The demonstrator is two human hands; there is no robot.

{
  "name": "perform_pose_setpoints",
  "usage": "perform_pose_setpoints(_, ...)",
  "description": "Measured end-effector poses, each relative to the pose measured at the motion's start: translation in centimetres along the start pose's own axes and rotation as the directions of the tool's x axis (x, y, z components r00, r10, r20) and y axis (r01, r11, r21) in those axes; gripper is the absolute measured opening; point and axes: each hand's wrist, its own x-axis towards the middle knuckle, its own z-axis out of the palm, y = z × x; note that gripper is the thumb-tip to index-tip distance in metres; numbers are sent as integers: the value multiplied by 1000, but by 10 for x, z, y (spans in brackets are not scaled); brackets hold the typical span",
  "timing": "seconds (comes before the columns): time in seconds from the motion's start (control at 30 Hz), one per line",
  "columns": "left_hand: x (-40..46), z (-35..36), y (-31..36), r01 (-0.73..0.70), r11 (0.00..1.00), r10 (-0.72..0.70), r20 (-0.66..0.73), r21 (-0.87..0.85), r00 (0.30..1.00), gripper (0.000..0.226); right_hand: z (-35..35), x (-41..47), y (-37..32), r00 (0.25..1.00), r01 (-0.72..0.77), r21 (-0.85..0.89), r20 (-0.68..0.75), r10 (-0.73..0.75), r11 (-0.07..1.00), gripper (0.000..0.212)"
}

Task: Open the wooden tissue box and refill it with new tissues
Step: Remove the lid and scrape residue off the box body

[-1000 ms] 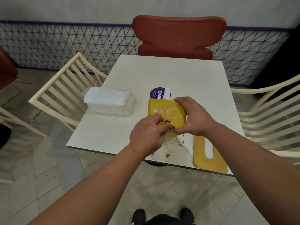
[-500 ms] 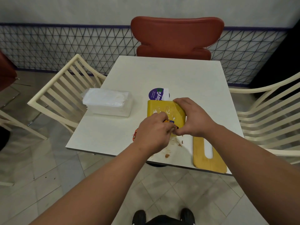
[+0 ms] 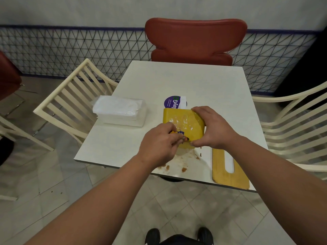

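Observation:
The yellow wooden tissue box (image 3: 184,121) stands tilted on the white table (image 3: 185,82), its flat underside facing up with pale residue on it. My right hand (image 3: 212,129) grips the box's right side, fingers over the top edge and thumb at the near corner. My left hand (image 3: 159,144) holds a small yellow and blue tool (image 3: 178,133) against the box's near edge. The wooden lid (image 3: 228,168) with its long slot lies flat at the table's near right corner. A plastic-wrapped pack of white tissues (image 3: 122,111) lies on the table's left edge.
A purple round sticker sign (image 3: 172,102) sits behind the box. Brown scrapings (image 3: 182,163) litter the near table edge. A red chair (image 3: 194,39) stands opposite; cream slatted chairs (image 3: 70,103) flank the table. A mesh fence runs along the wall.
My left hand has shifted the tool slightly along the box's near edge. The box and my right hand stay in much the same place.

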Motion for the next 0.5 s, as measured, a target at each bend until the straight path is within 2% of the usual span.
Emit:
perform_pose_setpoints(0.1, -8, -7, -19, 51, 998, -52, -19, -21, 998, 28, -1, 0, 0, 1000, -8, 2, 4, 8, 1000, 111)
perform_pose_setpoints(0.2, -6, -18, -30, 248, 955, -261, -60, -162, 964, 23, -1, 0, 0, 1000, -12, 2, 4, 12, 1000, 111)
perform_pose_setpoints(0.27, 10, -22, -28, 329, 918, -356, -96, -220, 929, 26, 0, 1, -1, 1000, -9, -4, 6, 9, 1000, 111)
perform_pose_setpoints(0.5, 42, -12, -22, 375, 920, -378, -7, -111, 926, 22, -1, 3, 1, 1000, -17, 3, 2, 17, 1000, 111)
